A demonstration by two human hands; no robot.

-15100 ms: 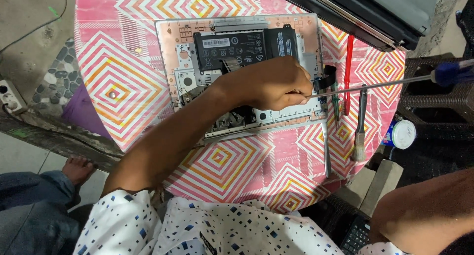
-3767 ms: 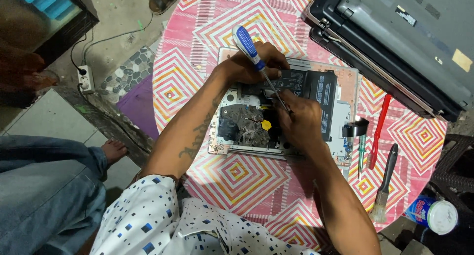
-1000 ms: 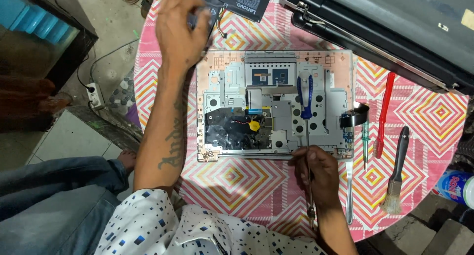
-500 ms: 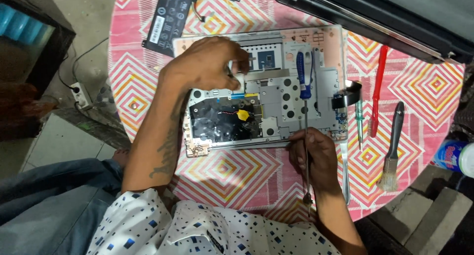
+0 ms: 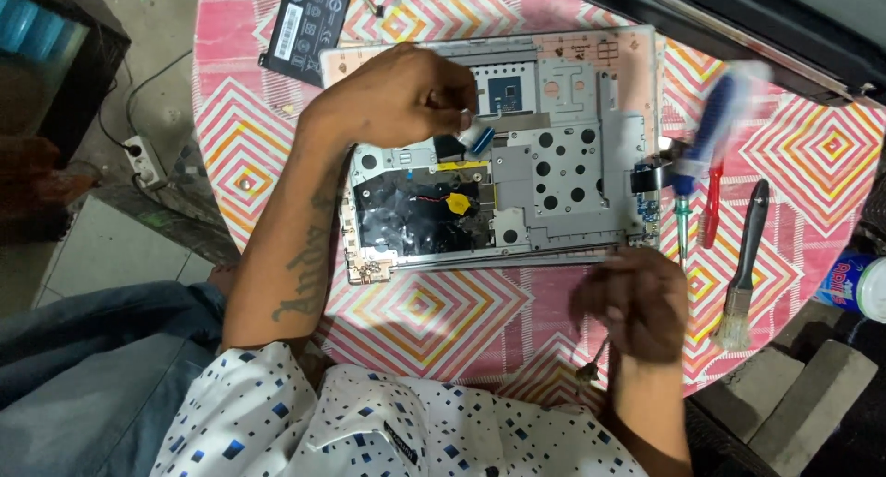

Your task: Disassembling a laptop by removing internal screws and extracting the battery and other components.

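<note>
Only the head view here, looking straight down on a round table (image 5: 812,163) with a pink zigzag cloth. Compared with half a second back, the left hand (image 5: 397,99) has shifted a bit up and right over the opened laptop base (image 5: 563,163), and the blue-handled screwdriver (image 5: 715,131) that was lying on the metal plate is now a blurred streak off the right edge of the chassis, so it's clearly on the move. I'd read that as the tool being cleared off the board so the left hand can get at the internals. The left fingers (image 5: 452,103) are curled in tight, pinching something small and pale right above a little blue cylindrical part (image 5: 482,140); can't make out what it is. The right hand (image 5: 637,302) sits just below the chassis's front edge, closed around a thin metal shaft (image 5: 595,357) that pokes out toward the shirt. The black battery pack (image 5: 309,20) lies apart at the top left of the table. A red-handled tool (image 5: 712,205) and a brush (image 5: 743,265) lie to the right, apart from the laptop.
</note>
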